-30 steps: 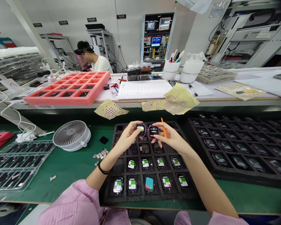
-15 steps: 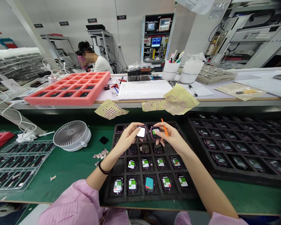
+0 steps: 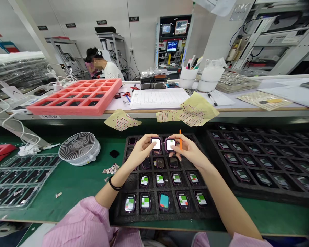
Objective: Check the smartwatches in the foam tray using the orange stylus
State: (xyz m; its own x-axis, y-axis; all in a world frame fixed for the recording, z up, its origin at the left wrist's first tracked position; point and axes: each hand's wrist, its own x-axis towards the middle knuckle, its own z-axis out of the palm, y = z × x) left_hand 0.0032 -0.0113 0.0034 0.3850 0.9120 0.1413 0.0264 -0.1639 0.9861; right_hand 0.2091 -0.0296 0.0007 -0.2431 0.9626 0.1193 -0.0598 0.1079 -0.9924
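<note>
Over the black foam tray (image 3: 167,218) I hold two smartwatch bodies side by side. My left hand (image 3: 142,148) grips a smartwatch (image 3: 157,144) with a white lit screen, thumb resting on the glass. In my right hand (image 3: 187,150) is a second smartwatch (image 3: 170,144), mostly white with a little green at its top, and the thumb lies on its screen. An orange stick (image 3: 180,139) is also tucked between the right fingers. Below, several watches with green, white and red screens sit in tray pockets, one of them a teal-screened watch (image 3: 164,201).
A second foam tray of watches (image 3: 262,161) lies right. At left are a fan (image 3: 79,149), a clear plastic tray (image 3: 20,181), a black square piece (image 3: 114,153) and small scraps (image 3: 112,169). The shelf ahead carries a red foam tray (image 3: 77,97) and papers (image 3: 158,98). A person (image 3: 110,70) sits beyond.
The right-hand watch's screen has turned from green and white blocks to mostly white. The orange stick now stands more upright. Both hands have barely moved.
</note>
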